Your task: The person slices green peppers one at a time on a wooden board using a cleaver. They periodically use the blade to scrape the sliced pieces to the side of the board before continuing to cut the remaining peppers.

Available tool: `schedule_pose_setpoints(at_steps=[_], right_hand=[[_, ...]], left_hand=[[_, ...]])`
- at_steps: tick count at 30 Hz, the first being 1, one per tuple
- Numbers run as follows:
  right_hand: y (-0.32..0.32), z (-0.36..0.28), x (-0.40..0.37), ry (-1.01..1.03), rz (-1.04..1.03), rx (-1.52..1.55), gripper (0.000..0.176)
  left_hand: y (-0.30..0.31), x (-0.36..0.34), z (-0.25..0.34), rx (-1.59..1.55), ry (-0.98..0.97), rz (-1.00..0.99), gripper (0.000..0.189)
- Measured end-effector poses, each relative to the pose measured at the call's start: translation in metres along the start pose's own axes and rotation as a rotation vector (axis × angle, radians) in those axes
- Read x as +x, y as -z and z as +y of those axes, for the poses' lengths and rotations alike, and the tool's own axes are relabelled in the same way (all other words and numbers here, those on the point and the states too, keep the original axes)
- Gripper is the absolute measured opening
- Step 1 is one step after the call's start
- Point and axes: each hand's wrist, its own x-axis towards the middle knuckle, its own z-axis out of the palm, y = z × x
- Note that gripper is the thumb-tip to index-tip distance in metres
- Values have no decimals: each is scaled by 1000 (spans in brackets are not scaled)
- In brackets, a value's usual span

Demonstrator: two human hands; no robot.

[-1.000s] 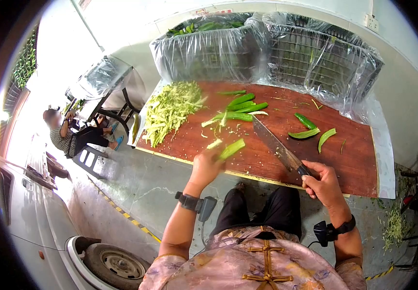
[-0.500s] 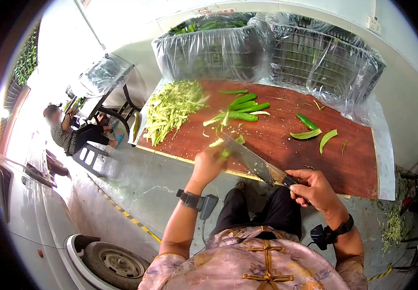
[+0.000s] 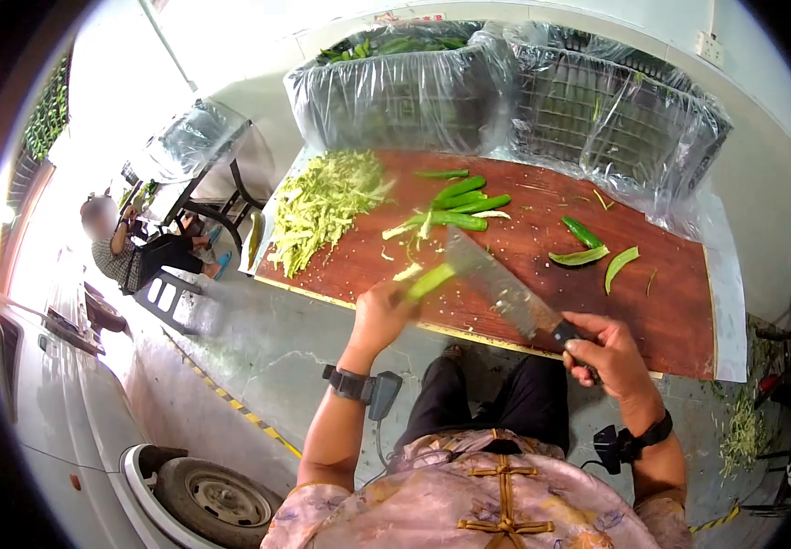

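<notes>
Near the table's front edge, my left hand is closed around one end of a light green pepper piece. My right hand grips the black handle of a broad kitchen knife, its blade slanting up and left beside the far end of that piece. The blade is smeared by motion and carries small bits. Just beyond the knife lie several long green peppers. A heap of pale green shreds covers the table's left end. Cut pepper pieces rest farther right.
The red-brown table has plastic-wrapped crates along its back, one showing green peppers. At left, a seated person works by a smaller table near a dark stool. A white vehicle stands lower left.
My right hand and the knife have shifted right, away from my left hand. My left hand has moved slightly left and down, and more of the pepper piece now shows.
</notes>
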Motion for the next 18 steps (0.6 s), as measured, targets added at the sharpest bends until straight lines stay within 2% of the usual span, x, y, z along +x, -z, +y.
schedule_pose_setpoints(at_steps=[4, 8, 12, 15, 16, 18], right_hand=[[-3, 15, 3, 6, -12, -16, 47], [6, 30, 4, 49, 98, 111, 45], [16, 49, 9, 38, 129, 182, 45], [20, 59, 15, 23, 186, 263, 46], [26, 64, 18, 2, 194, 320, 46], [32, 70, 21, -13, 205, 378, 46]], left_hand=[[-1, 8, -8, 74, -22, 131, 26], [1, 22, -9, -40, -6, 213, 20], [-19, 44, 59, -161, -110, 184, 20], [-58, 65, 107, -341, -282, 104, 32], [-66, 72, 117, -252, -492, 110, 35], [-82, 87, 122, -147, -650, 156, 38]])
